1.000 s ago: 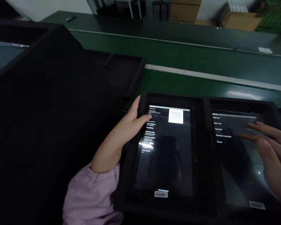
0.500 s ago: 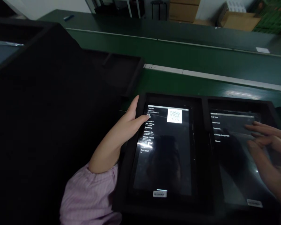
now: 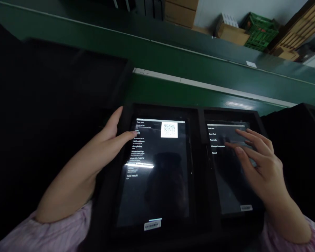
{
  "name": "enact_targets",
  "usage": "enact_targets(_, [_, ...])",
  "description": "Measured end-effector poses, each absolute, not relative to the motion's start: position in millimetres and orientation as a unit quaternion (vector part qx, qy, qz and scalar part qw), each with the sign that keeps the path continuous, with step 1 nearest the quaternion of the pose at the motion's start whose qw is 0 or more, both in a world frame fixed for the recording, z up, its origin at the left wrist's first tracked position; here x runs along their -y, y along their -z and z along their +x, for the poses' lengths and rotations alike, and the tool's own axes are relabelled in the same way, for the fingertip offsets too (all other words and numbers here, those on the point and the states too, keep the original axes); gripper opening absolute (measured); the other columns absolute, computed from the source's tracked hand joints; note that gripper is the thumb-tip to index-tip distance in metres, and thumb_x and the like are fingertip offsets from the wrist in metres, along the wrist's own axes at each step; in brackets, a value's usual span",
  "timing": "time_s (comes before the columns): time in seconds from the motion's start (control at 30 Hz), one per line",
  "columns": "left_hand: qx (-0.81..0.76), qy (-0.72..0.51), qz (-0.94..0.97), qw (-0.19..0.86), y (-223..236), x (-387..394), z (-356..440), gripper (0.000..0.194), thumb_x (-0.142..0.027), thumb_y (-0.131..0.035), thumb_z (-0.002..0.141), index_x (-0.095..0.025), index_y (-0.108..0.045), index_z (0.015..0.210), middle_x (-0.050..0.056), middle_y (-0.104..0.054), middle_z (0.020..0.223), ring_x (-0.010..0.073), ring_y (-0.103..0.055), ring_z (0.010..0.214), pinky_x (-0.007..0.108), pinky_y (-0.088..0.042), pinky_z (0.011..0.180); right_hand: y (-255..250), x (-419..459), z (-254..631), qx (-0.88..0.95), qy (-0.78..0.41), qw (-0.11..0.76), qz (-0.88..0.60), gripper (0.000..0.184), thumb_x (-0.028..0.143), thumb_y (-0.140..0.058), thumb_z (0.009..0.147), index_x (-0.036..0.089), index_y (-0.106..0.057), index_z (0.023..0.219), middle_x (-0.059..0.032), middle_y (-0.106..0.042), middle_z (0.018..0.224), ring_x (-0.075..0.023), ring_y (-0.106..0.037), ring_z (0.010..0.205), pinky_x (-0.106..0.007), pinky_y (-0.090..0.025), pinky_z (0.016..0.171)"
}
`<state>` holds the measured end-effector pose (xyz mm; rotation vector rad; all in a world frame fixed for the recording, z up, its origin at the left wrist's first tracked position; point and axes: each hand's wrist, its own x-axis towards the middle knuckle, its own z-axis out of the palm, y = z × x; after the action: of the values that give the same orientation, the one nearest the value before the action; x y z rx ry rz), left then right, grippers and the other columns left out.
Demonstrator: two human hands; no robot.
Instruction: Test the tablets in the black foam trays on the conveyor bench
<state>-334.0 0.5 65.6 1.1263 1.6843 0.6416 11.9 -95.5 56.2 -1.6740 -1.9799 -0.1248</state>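
A black tablet point(image 3: 157, 189) lies in the left compartment of a black tray point(image 3: 204, 196); its lit screen lists test info beside a QR code. My left hand point(image 3: 107, 136) rests at the tray's left wall, thumb and a finger stretched apart, one tip over the tablet's left edge. In the right compartment a second tablet point(image 3: 228, 189) shows a menu with lines such as Full Test and Test Info. Over that menu hovers my right hand point(image 3: 262, 161), fingers spread and holding nothing; whether a fingertip touches the glass I cannot tell. Both tablets carry a barcode label near the bottom.
Another black tray point(image 3: 81, 66) is at the left, and a dark box-like form point(image 3: 299, 129) at the right. Behind runs a green bench point(image 3: 160, 52) with a pale strip point(image 3: 183, 80). Cardboard boxes point(image 3: 180, 14) and a green crate point(image 3: 262, 31) stand beyond.
The view has swung to the right, so the trays appear further left. My right hand now shows fully over the second tablet's menu. My left hand keeps its place at the tray wall.
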Motion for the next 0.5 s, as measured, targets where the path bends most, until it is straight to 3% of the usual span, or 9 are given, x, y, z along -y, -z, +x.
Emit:
enact_targets(0.13, [-0.687, -0.270, 0.473, 0.480, -65.1, -0.6, -332.8, 0.079, -0.036, -0.064, 0.098, -0.040, -0.028, 0.169, -0.002, -0.046, 0.171, 0.0260, -0.047, 0.153, 0.045, -0.036, 0.128, -53.4, 95.4, 14.4, 0.736, 0.040, 0.248, -0.629, 0.035, 0.040, -0.050, 0.110, 0.028, -0.081, 0.121, -0.0083, -0.065, 0.146, -0.0372, -0.051, 0.144, -0.060, -0.056, 0.109])
enact_targets(0.33, [-0.691, -0.268, 0.467, 0.482, -61.9, -1.2, -334.3, 0.082, -0.042, -0.066, 0.097, -0.044, -0.027, 0.169, -0.003, -0.046, 0.170, 0.0284, -0.049, 0.152, 0.049, -0.037, 0.128, -47.5, 95.8, 15.7, 0.731, 0.044, 0.230, -0.641, 0.039, 0.044, -0.045, 0.111, 0.031, -0.079, 0.126, -0.0081, -0.057, 0.154, -0.0409, -0.043, 0.150, -0.068, -0.051, 0.112])
enact_targets(0.5, [-0.683, -0.262, 0.493, 0.471, -61.3, -0.7, -337.0, 0.081, -0.042, -0.063, 0.098, -0.036, -0.026, 0.170, 0.001, -0.043, 0.172, 0.0285, -0.047, 0.154, 0.048, -0.038, 0.127, -46.0, 96.3, 15.7, 0.733, 0.036, 0.214, -0.645, 0.038, 0.042, -0.046, 0.111, 0.032, -0.078, 0.129, -0.0085, -0.052, 0.160, -0.0455, -0.035, 0.156, -0.071, -0.045, 0.115])
